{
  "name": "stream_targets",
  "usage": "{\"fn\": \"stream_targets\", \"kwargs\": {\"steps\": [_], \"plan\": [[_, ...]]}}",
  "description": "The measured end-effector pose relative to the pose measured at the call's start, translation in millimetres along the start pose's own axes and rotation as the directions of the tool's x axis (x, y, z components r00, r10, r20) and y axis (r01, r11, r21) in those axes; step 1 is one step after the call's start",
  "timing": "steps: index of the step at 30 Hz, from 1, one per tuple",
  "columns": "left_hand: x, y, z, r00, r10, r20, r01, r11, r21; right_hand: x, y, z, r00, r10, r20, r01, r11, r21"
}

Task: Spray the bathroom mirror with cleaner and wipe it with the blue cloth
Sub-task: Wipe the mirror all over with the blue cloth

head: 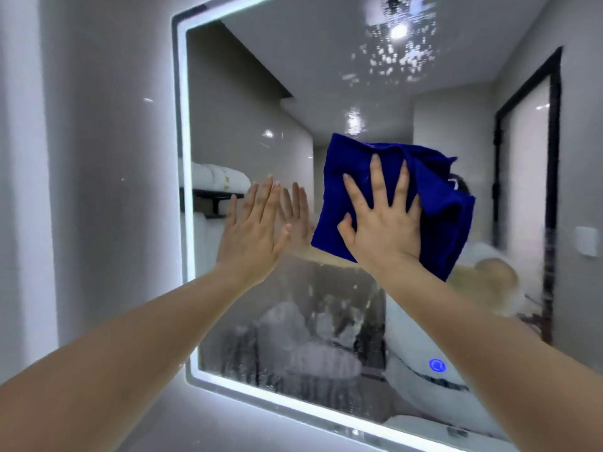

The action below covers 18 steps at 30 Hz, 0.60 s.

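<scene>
I see the mirror (248,102) filling most of the view, hung on a pale wall (98,158) and edged by a lit white border (182,158). My right hand (383,220) lies flat on the blue cloth (434,203), fingers spread wide, palm pressing the cloth against the glass a little right of the mirror's middle. The cloth is bunched and folded, with its loose folds sticking out above and to the right of the hand and a corner hanging below the wrist. My left hand (253,230) is open and empty, fingers straight and close together, held up at the glass just left of the cloth; its reflection meets the fingertips, but I cannot tell for sure whether the palm touches the surface. The two hands are near each other, not touching.

The lower part of the mirror, below both hands, is covered in wet streaks (261,347) and runs of cleaner that blur the reflection. At the top right of the glass sits a patch of droplets (394,50), bright where a ceiling light reflects through them. The band at the height of the hands and the upper left look clearer. A small blue glowing button (437,365) shows on the glass near the lower edge, close to my right forearm. In the reflection I make out a shelf (212,194) with folded white towels (215,177) at the left, and a dark door frame (551,158) at the right.
</scene>
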<state>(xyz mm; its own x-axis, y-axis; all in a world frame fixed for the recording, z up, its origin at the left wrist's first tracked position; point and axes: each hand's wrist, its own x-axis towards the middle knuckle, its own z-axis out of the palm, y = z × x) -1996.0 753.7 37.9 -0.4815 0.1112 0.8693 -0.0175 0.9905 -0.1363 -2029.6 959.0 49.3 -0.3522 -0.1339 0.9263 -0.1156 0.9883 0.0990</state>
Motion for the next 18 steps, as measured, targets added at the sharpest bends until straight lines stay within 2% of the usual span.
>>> {"fn": "stream_targets", "kwargs": {"steps": [10,13,18], "plan": [[-31,-87,20,0.997,-0.061,0.042,0.057,0.995,0.081,22,-98,29,0.996,-0.088,-0.030,0.089,0.995,0.035],[-37,-107,22,0.994,-0.090,0.066,0.081,0.989,0.124,24,-108,33,0.995,-0.087,-0.040,0.088,0.996,0.027],[-28,-115,20,0.992,-0.106,0.063,0.101,0.992,0.070,24,-110,33,0.993,-0.098,-0.063,0.097,0.995,-0.017]]}}
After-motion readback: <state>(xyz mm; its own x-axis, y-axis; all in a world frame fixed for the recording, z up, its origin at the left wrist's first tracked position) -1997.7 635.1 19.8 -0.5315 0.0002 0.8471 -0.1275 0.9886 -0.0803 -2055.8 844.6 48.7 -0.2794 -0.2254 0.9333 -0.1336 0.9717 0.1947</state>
